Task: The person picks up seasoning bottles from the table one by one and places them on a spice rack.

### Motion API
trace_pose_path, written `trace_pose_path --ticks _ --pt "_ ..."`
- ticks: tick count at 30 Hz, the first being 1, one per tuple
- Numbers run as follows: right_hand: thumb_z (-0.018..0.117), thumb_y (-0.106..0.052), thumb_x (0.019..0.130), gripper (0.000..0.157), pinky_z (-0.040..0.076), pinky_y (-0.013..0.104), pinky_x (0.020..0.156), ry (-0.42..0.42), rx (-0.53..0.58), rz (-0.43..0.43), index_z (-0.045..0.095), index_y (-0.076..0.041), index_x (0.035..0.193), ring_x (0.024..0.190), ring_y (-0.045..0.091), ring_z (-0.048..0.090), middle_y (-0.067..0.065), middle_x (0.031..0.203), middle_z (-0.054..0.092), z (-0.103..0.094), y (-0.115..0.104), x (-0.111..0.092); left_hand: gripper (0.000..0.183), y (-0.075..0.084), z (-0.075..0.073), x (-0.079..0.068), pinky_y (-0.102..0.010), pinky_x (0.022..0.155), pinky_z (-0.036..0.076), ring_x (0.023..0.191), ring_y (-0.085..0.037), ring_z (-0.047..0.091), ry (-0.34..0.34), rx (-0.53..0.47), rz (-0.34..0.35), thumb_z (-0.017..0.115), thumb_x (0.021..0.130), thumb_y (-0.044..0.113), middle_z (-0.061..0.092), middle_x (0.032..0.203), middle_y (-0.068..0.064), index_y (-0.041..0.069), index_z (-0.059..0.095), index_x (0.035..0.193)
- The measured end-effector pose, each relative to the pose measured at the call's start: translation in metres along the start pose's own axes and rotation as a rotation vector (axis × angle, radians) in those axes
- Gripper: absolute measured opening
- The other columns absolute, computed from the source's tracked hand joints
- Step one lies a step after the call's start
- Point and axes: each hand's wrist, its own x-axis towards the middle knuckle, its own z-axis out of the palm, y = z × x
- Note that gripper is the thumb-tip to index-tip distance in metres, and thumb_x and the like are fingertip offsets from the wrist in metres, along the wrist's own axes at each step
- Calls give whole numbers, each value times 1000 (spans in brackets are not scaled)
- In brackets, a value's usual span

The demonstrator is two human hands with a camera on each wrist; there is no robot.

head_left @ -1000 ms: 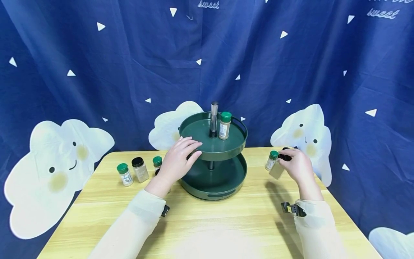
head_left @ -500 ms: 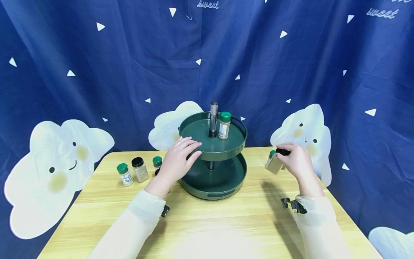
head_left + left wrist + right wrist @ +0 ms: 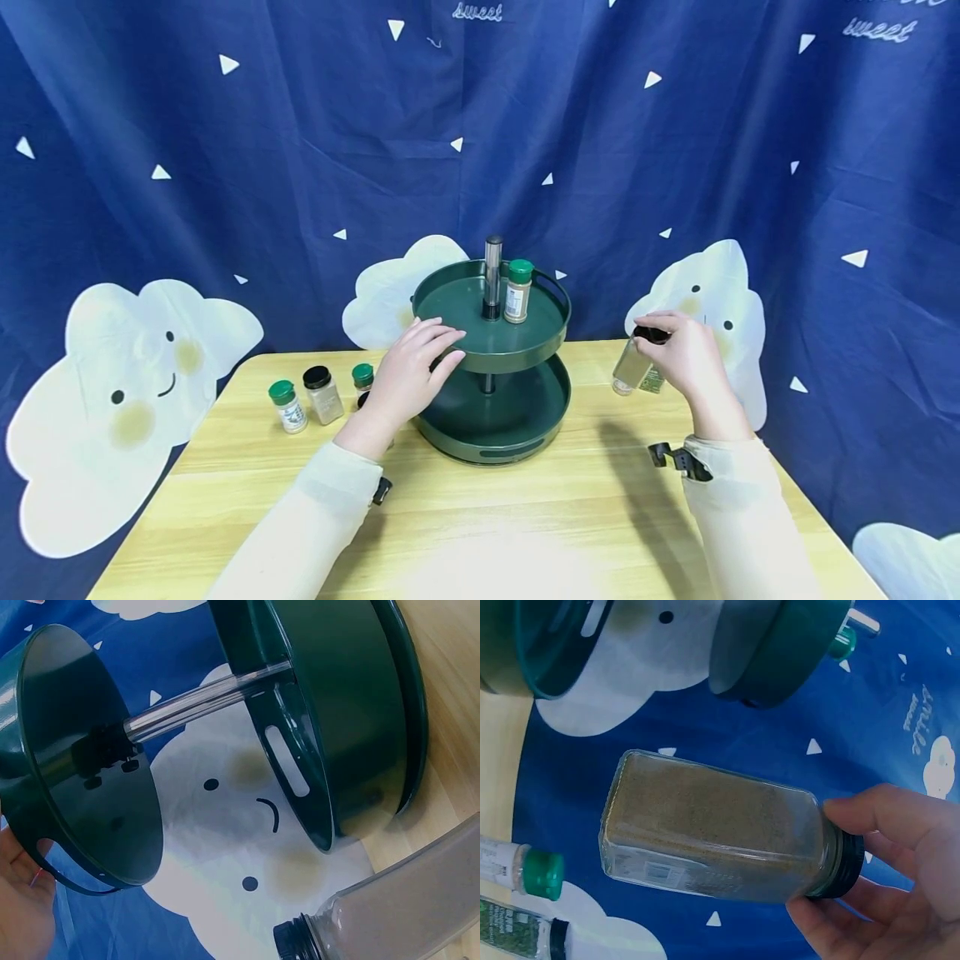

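Observation:
My right hand [image 3: 686,354] pinches the black cap of a square clear spice jar [image 3: 716,825] filled with brown powder. The jar hangs tilted above the right side of the table, its base toward the left. My left hand [image 3: 416,367] touches the front-left rim of the upper tray on a dark green two-tier turntable [image 3: 517,362], fingers relaxed. In the left wrist view its fingers [image 3: 22,859] show beside the tray's handle slot. A green-capped spice jar [image 3: 517,292] stands on the upper tray, right of the metal post [image 3: 492,271].
On the left of the wooden table [image 3: 525,533] stand several spice jars, including a green-capped one [image 3: 288,407] and a black-capped one [image 3: 323,395]. A green-capped jar [image 3: 540,874] and a jar of green flakes [image 3: 514,930] sit at the right. A blue curtain [image 3: 337,125] hangs behind.
My right hand has lifted the black-capped jar higher and slightly left, tilting its base leftward, so the flake jar behind it now shows. The left hand has held its place on the rim.

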Motion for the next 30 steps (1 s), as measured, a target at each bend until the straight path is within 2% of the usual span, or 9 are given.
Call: trace_pose_path --ticks 9,16,23,30 --pt "73 -9 85 27 47 60 89 -14 -17 -11 75 0 111 105 45 64 21 116 69 -5 -10 10 35 -1 0 0 -43 122 25 136 -24 48 -9 3 -12 61 101 34 65 131 -3 16 68 130" --pt "72 -6 85 26 52 54 83 -24 -12 -31 75 1 111 104 42 64 20 116 69 -5 -14 16 36 -1 0 0 -42 122 24 137 -24 47 -20 7 -19 60 101 35 65 132 -3 17 68 130" --pt "71 -7 86 27 51 56 87 -23 -10 -41 75 1 111 106 43 63 22 118 68 -9 -19 24 35 0 1 0 -44 122 25 136 -25 48 -8 -2 -18 61 101 34 65 132 -3 16 68 130" --pt "69 -7 87 27 52 52 80 -30 -22 -56 75 0 112 96 39 66 21 118 68 -15 -28 30 35 0 0 0 -44 121 25 136 -25 48 -6 0 -16 62 101 33 65 131 -4 16 68 130"
